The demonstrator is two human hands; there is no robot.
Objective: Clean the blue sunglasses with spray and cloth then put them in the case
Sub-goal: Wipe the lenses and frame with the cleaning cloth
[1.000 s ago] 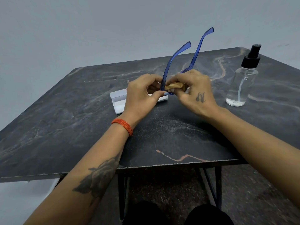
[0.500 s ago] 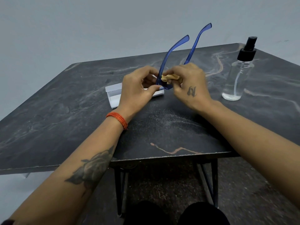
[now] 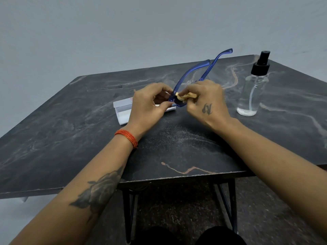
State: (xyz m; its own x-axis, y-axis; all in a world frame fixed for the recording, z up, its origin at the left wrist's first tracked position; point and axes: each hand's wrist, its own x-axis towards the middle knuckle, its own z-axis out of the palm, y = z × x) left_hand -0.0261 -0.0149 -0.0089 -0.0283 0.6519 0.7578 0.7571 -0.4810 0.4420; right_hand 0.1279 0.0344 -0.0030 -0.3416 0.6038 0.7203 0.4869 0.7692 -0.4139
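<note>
Two hands, one sunglasses, one cloth, one bottle

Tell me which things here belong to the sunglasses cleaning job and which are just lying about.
Part of the job:
- sunglasses
- cloth
- spray bottle
- case

Just there:
- table, which only bears the things
- thread bracelet on the left wrist

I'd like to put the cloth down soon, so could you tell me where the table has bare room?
Bare patches: the table's left side, beyond the white case, and the near strip under the wrists. It is crowded around the sunglasses, both hands and the spray bottle.
</note>
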